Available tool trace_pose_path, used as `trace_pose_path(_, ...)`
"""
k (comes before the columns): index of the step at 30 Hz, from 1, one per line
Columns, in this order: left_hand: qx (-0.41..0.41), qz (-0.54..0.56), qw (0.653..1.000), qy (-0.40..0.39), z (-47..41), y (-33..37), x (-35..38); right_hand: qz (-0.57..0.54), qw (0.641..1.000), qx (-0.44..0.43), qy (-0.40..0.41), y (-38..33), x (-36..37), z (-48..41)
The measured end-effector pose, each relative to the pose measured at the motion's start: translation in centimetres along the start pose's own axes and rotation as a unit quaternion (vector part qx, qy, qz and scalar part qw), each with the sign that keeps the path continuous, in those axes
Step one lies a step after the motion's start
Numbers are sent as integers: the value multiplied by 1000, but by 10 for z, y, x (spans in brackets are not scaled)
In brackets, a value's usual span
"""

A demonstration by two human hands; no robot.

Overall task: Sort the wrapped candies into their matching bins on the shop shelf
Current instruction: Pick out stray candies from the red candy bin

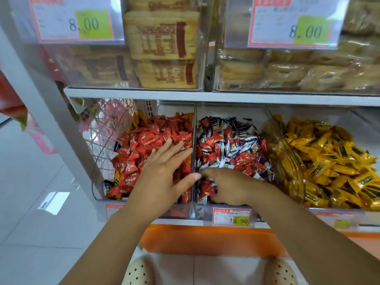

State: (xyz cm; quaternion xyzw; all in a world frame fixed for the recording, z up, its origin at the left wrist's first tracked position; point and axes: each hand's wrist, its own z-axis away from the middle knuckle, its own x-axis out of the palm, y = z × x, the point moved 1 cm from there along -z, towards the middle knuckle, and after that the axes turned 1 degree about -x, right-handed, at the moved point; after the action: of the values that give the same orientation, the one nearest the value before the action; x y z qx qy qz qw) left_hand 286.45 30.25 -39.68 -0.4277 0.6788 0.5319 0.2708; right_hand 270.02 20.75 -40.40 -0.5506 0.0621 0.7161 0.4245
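White shop shelf point(185, 93), two tiers in view, glossy pale floor point(41, 202) to its left. Upper tier: clear bin of tan printed packets point(164, 48), and beside it a clear bin of pale round cakes in film point(287, 73). Lower tier: three clear bins side by side. Left bin point(131, 201) is heaped with red candies point(144, 145), a few dark and yellow wrappers near its edges. Middle bin point(200, 210) is mixed, white-and-blue candies point(236, 145) tangled with stray red ones point(213, 140). Right bin point(287, 161) is filled with yellow candies point(329, 157). An orange strip point(205, 239) runs below the bins. A person stands close, both bare arms reaching in. Left hand point(164, 173) lies flat over the red heap, fingers straight and spread, thumb out toward the clear divider point(194, 140). Right hand point(228, 188) is down in the front of the middle bin, back of the hand up, fingers buried among wrappers; cannot tell whether it pinches a candy. Two price cards above read 8.00 point(76, 19) point(296, 23); a small tag point(232, 217) on the middle bin reads 19.90. Cream perforated shoe point(137, 270) at the bottom edge.
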Motion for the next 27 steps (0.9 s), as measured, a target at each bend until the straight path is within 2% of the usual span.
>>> trace_pose_path(4, -6, 9, 1000, -3, 0, 1, -1, 15, 1000, -3, 2, -4, 0, -3)
trace_pose_path(10, -8, 13, 1000, -6, 0, 0, -2, 73, 994, -12, 86, -2, 7, -9)
trace_pose_path(12, -8, 11, 1000, -8, 0, -1, -2, 45, 993, -20, 102, 3, 7, -9)
trace_pose_path(17, -8, 8, 1000, -9, 0, -1, -2, -135, 983, -19, 125, 23, -5, -3)
trace_pose_path(20, -8, 2, 1000, -12, -1, -1, -3, -154, 982, -19, 108, 28, -17, 8)
trace_pose_path(24, -9, 3, 1000, -10, 0, 0, -2, -60, 998, -7, 27, 22, -11, 6)
trace_pose_path(27, -9, 7, 1000, -9, 0, 1, -2, 47, 998, 0, 45, 14, 1, -2)
